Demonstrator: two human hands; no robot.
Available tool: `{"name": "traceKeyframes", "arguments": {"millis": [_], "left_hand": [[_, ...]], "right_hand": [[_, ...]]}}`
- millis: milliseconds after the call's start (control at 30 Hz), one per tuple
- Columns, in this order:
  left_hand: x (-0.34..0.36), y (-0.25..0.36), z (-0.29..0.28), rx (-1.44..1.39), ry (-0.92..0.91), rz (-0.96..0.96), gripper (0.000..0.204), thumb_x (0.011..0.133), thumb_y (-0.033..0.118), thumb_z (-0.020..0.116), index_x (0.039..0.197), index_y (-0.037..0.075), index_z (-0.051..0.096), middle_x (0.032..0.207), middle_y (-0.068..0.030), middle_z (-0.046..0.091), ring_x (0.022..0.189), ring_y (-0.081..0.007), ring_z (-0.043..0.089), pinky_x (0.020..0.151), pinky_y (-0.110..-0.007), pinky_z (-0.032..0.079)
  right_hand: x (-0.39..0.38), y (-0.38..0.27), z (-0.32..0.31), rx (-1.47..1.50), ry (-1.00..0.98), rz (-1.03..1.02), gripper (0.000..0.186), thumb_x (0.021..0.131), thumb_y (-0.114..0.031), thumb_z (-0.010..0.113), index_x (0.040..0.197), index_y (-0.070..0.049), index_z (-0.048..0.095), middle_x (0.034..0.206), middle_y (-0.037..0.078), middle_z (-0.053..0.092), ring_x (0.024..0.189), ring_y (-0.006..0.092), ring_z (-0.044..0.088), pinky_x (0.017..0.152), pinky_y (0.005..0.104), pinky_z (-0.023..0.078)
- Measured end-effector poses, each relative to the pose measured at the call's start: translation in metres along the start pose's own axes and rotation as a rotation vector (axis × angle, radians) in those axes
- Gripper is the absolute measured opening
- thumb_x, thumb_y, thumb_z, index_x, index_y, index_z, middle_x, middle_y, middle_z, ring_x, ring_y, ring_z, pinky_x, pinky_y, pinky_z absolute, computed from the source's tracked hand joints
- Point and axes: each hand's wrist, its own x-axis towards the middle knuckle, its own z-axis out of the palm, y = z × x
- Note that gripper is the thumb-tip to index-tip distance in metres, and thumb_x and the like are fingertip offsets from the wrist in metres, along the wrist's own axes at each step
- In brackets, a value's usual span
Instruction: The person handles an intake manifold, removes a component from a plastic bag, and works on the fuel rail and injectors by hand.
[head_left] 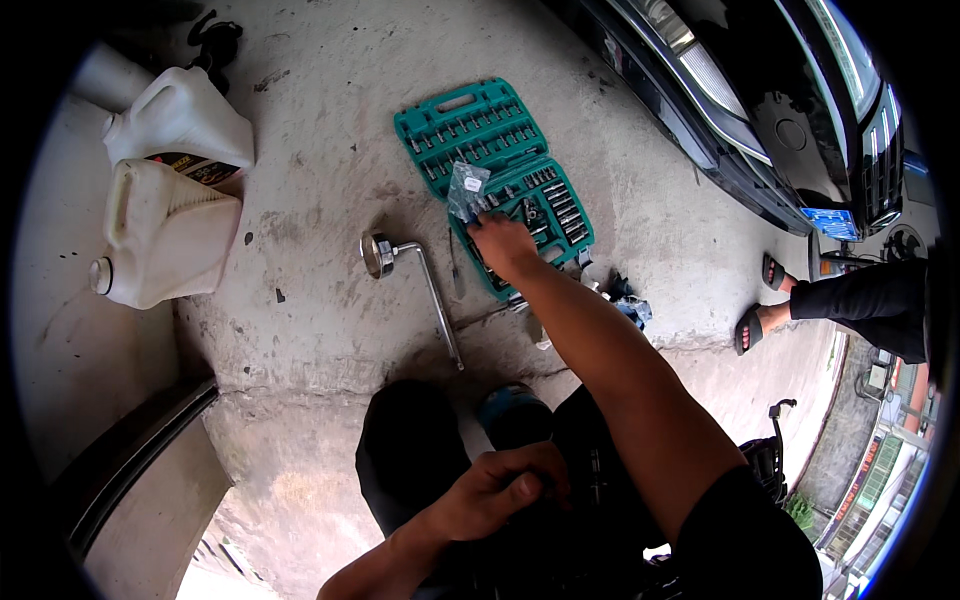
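Observation:
My right hand [503, 245] reaches over the open green socket set case [480, 98], its fingers closed at the lower end of a small clear plastic bag [468, 185]. The fingertips are partly hidden. Rows of sockets [568, 210] and bits sit in the case's slots. Left of the case, a chrome oil filter wrench [378, 254] with a cup-shaped head lies on the concrete, joined to a long bent handle [438, 305]. My left hand [497, 492] is curled loosely above my lap, and I see nothing in it.
Two white jugs [165, 240] stand at the left. A dark car's front end [740, 110] fills the upper right. Another person's sandalled feet [755, 325] are at the right. Crumpled cloth or packaging [625, 300] lies beside the case. A thin metal tool [456, 270] lies near its left edge.

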Motion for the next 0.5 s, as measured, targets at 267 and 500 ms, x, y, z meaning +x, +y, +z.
{"name": "traceKeyframes", "arguments": {"millis": [267, 500], "left_hand": [[0.003, -0.006, 0.01, 0.005, 0.013, -0.005, 0.051, 0.097, 0.047, 0.044, 0.098, -0.002, 0.058, 0.093, -0.0095, 0.057, 0.086, -0.0172, 0.059, 0.076, -0.029, 0.047], [0.012, -0.032, 0.052, 0.06, 0.199, 0.03, 0.061, 0.092, 0.055, 0.045, 0.098, -0.004, 0.059, 0.09, -0.0107, 0.053, 0.081, -0.017, 0.055, 0.079, -0.039, 0.054]], "right_hand": [[-0.032, 0.037, -0.023, 0.319, 0.207, -0.061, 0.017, 0.08, -0.004, 0.061, 0.097, -0.006, 0.063, 0.096, 0.011, 0.061, 0.093, 0.0251, 0.062, 0.073, 0.0376, 0.054], [-0.199, 0.094, -0.177, 0.959, -0.005, -0.001, 0.011, 0.084, 0.0, 0.067, 0.094, 0.002, 0.062, 0.086, 0.007, 0.065, 0.079, 0.0119, 0.063, 0.072, 0.0267, 0.052]]}}
